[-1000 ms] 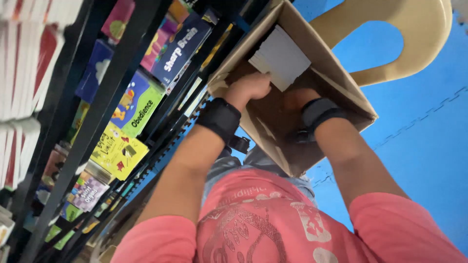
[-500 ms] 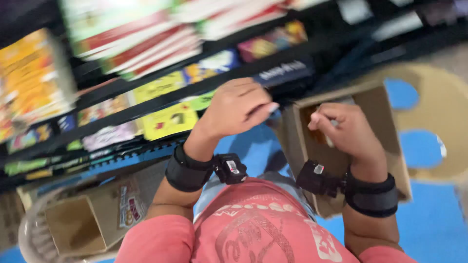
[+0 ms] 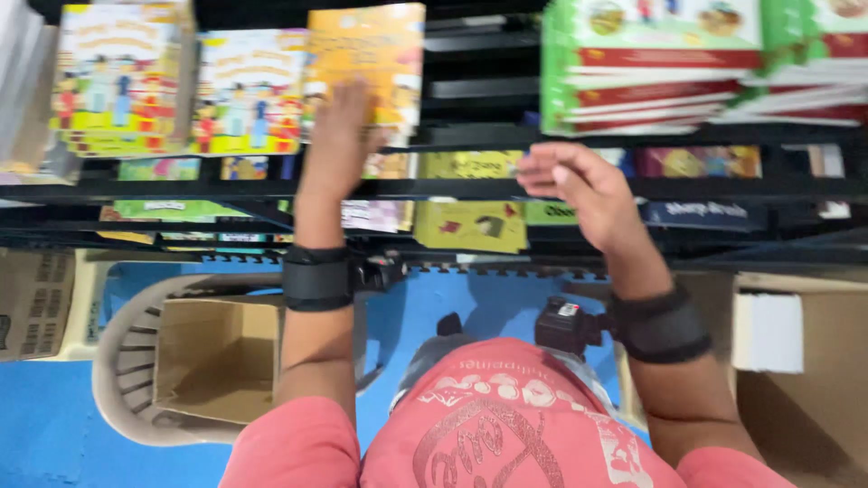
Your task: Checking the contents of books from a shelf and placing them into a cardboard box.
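Orange picture book [image 3: 375, 63] stands face-out on the upper shelf of the black rack [image 3: 506, 188], and my left hand [image 3: 339, 136] is up against its lower left part — that is the thing I am handling.

Nearest to me is my red shirt [image 3: 506, 425], and just past it the black bands on both wrists, each carrying a small device. Below my left arm an open, empty cardboard box [image 3: 217, 357] sits on the seat of a pale plastic chair [image 3: 122, 361], mouth up, where I can reach it; a second box [image 3: 805, 361] lies open at my right over the blue floor mat [image 3: 54, 425].

My left arm is stretched straight up and away from me, the hand laid flat on the cover with fingers together. Whether the fingertips curl over an edge I cannot tell — the frame is blurred there. My right hand [image 3: 579, 194] is raised less high, at the shelf rail, palm turned leftward, fingers loosely bent and a little apart, holding nothing.

Farther back, more bright picture books [image 3: 163, 77] stand face-out left of the orange one, so the covers show, while a green-and-red stack [image 3: 705, 63] lies flat at the upper right.
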